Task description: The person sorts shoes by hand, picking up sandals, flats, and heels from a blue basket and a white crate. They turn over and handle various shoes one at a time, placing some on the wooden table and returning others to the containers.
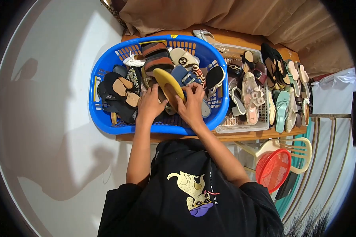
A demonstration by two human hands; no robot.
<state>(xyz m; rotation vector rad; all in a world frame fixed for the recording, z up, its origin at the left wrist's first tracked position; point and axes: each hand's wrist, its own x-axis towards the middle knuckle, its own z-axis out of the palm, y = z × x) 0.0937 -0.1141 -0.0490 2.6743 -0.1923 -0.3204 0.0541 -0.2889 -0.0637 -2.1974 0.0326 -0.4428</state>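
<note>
A blue laundry basket [162, 129] holds a heap of sandals and slippers. Over its front half, a yellow sandal [165, 80] stands tilted on edge between my two hands. My right hand [192, 106] grips this sandal, its thumb pressed against the sole side. My left hand [149, 106] reaches into the heap just left of it, fingers curled around footwear that is mostly hidden. Brown-strapped slippers [158, 60] lie behind the yellow sandal, and navy slippers [180, 75] sit close to its right. Black slippers [122, 89] fill the basket's left side.
On the wooden table [241, 137], a white basket [241, 128] of shoes stands right of the blue one. More footwear, including mint green slippers [282, 106], lines the table's right end. A red basket [273, 170] rests on a cream plastic chair [302, 158]. Brown curtains [225, 15] hang behind.
</note>
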